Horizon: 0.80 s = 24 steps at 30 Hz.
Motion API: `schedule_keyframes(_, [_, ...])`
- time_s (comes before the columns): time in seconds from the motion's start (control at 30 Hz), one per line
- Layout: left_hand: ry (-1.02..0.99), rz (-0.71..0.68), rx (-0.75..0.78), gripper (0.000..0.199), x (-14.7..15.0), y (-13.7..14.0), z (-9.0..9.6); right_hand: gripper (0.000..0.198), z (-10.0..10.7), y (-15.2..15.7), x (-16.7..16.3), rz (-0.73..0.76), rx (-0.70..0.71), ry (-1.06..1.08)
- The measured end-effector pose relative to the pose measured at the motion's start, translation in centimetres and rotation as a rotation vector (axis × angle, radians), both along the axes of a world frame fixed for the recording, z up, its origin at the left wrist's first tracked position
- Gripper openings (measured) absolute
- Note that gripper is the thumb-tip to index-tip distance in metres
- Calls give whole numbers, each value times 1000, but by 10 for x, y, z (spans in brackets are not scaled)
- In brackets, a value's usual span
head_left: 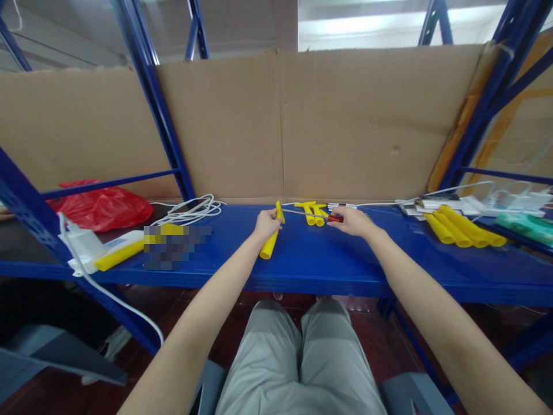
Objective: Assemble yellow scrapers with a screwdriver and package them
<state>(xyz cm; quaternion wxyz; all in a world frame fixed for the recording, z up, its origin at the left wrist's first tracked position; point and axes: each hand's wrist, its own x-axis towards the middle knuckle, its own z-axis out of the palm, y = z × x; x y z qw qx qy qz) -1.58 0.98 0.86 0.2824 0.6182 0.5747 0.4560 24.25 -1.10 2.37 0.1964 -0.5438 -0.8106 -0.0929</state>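
My left hand (266,223) is closed around a yellow T-shaped plastic piece (269,246), whose round tube end points toward me. In my right hand (355,222) is a screwdriver with a dark red handle (335,219). Its long thin metal shaft (305,213) runs left, and the tip reaches the top of the yellow piece by my left fingers. Whether the tip sits inside the piece is too small to tell. Between the hands, further back, lie several more yellow T-shaped pieces (309,214). Small white-and-dark sticks (341,206) rest just behind my right hand.
Several yellow tubes (458,227) lie on flat white-and-grey items at right, near a green packet (525,227). To the left are a power strip (123,242), a yellow tube (118,255), coiled white cable (196,210) and a red plastic bag (103,204). Cardboard (337,127) walls the blue bench (319,259).
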Motion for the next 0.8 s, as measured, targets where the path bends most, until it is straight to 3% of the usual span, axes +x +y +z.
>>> schedule_keyframes(0.17, [6,1,3,47,-1,2,-2,22,3,-1,-2,53,-158,-16])
schedule_keyframes(0.37, [21,-2,7,45,0,3,-1,19,3,-6,-7,-102,-22,-6])
schedule_keyframes(0.63, [50,-2,-7,47,0,2,0,10,-1,1,0,-36,72,4])
schedule_keyframes(0.8, [54,-5,-7,46,1,2,0,13,1,1,1,-67,115,-34])
